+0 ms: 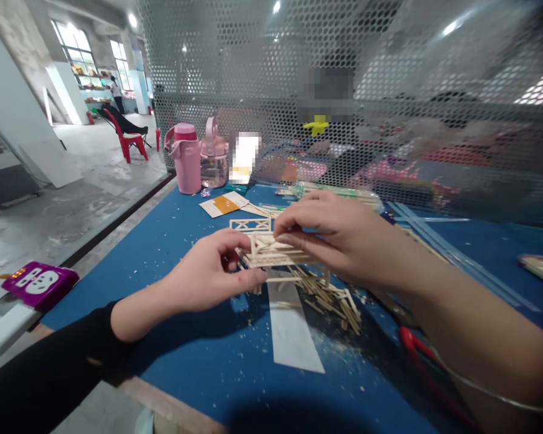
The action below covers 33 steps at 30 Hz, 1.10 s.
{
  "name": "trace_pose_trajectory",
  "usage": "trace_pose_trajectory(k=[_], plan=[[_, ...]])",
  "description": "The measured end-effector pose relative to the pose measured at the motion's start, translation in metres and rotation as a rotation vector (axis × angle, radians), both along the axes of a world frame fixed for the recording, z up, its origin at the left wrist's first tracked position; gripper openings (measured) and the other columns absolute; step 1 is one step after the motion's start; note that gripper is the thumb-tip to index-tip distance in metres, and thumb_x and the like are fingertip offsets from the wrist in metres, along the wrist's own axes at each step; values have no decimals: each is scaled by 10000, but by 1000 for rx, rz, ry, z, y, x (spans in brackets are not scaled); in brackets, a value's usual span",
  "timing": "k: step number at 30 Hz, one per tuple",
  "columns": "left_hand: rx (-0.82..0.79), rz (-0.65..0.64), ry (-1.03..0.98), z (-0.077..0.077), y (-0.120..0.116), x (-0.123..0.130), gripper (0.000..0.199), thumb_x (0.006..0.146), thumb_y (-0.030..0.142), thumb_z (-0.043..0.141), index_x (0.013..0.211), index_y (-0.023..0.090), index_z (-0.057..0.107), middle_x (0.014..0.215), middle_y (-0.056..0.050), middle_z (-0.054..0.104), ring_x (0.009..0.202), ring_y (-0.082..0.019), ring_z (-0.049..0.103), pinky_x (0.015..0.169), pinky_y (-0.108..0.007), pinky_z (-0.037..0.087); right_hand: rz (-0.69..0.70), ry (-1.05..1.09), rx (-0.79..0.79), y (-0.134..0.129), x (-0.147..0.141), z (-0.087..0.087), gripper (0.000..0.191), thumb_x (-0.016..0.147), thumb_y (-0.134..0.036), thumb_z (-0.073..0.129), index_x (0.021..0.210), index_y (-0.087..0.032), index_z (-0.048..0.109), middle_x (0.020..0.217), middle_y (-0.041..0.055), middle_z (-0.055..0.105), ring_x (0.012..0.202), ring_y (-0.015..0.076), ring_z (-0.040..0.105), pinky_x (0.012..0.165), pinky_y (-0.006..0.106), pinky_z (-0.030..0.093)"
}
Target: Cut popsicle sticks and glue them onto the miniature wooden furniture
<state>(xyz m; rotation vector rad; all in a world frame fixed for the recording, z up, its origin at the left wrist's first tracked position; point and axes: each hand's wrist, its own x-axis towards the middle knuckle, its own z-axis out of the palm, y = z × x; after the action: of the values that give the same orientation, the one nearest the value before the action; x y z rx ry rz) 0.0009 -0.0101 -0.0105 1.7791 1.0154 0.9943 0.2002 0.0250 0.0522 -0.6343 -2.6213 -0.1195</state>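
Between my hands is a small frame of pale wooden sticks (280,256), raised over the blue table. My left hand (212,271) grips its left end, fingertips above and thumb at the lower edge. Over the top of the frame, my right hand (339,235) is pinched; what its fingertips hold is too small to make out. A flat stick lattice (250,225) lies just behind. Below and to the right, loose sticks (337,301) are heaped beside a white paper strip (294,337).
Red-handled scissors (419,349) lie under my right forearm. A pink flask (187,166), a clear bottle (214,166) and a lit phone (245,158) stand at the back, before a perforated metal screen (253,72). A purple power strip (40,283) is at left.
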Motion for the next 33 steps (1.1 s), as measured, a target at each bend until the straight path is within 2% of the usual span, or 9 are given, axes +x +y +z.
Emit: trace_pose_trajectory(k=[2, 5, 8, 10, 13, 18, 25, 29, 33], plan=[[46, -14, 13, -2, -8, 1, 170, 755, 277, 656, 846, 136, 633, 885, -33, 565, 613, -89, 447, 560, -239, 379, 6, -1, -61, -5, 3, -2, 146, 892, -173, 469, 795, -200, 574, 710, -11, 653, 638, 120, 563, 866, 374, 403], [16, 1, -13, -2, -14, 3, 124, 756, 248, 654, 795, 133, 635, 900, -40, 573, 631, -94, 468, 584, -243, 402, -25, 38, -111, -14, 6, -11, 162, 898, -163, 447, 817, -206, 580, 758, -8, 651, 729, 137, 591, 1025, 509, 261], [-26, 34, -32, -1, -16, 7, 122, 742, 232, 663, 801, 128, 641, 887, -47, 582, 656, -108, 480, 616, -257, 416, -117, 150, -72, -24, 7, -24, 154, 891, -180, 458, 818, -213, 590, 894, 29, 674, 968, 222, 584, 1035, 612, 166], [-64, 77, -75, 1, -20, 9, 139, 741, 236, 667, 825, 127, 646, 861, -45, 586, 678, -121, 493, 634, -264, 421, -189, 242, -43, -31, 7, -30, 141, 884, -193, 470, 806, -216, 585, 1027, 54, 666, 1111, 279, 521, 1021, 639, 176], [-136, 134, -146, 4, -33, 12, 146, 743, 247, 682, 836, 138, 654, 819, -30, 583, 668, -118, 493, 622, -253, 414, -226, 356, -72, -42, 7, -31, 134, 886, -196, 465, 802, -217, 567, 1159, 70, 616, 1213, 291, 446, 1010, 575, 282], [-243, 175, -280, 8, -55, 17, 156, 776, 286, 666, 865, 160, 644, 833, -17, 570, 653, -96, 475, 586, -218, 403, -198, 379, -146, -48, 5, -22, 113, 893, -208, 471, 822, -221, 558, 1165, 65, 604, 1207, 250, 460, 1003, 463, 348], [-238, 299, -339, 13, -50, 28, 410, 730, 220, 693, 1102, 199, 523, 896, -20, 586, 768, -119, 533, 645, -208, 444, -182, 397, -163, -38, 2, -21, 120, 898, -204, 478, 811, -215, 560, 1097, 59, 630, 1126, 223, 492, 934, 412, 368], [-230, 279, -381, 21, -43, 24, 420, 750, 172, 631, 1145, 202, 492, 968, -26, 590, 792, -114, 550, 713, -233, 470, -179, 367, -195, -41, 4, -18, 129, 900, -194, 479, 814, -223, 572, 1007, 25, 662, 1052, 209, 520, 888, 408, 360], [-302, 124, -357, 37, -27, 13, 346, 780, 148, 548, 1121, 178, 494, 871, -3, 615, 623, -76, 530, 596, -211, 451, -173, 338, -205, -37, 4, -14, 142, 898, -204, 482, 809, -221, 590, 1012, 32, 661, 1022, 210, 529, 874, 420, 348]])
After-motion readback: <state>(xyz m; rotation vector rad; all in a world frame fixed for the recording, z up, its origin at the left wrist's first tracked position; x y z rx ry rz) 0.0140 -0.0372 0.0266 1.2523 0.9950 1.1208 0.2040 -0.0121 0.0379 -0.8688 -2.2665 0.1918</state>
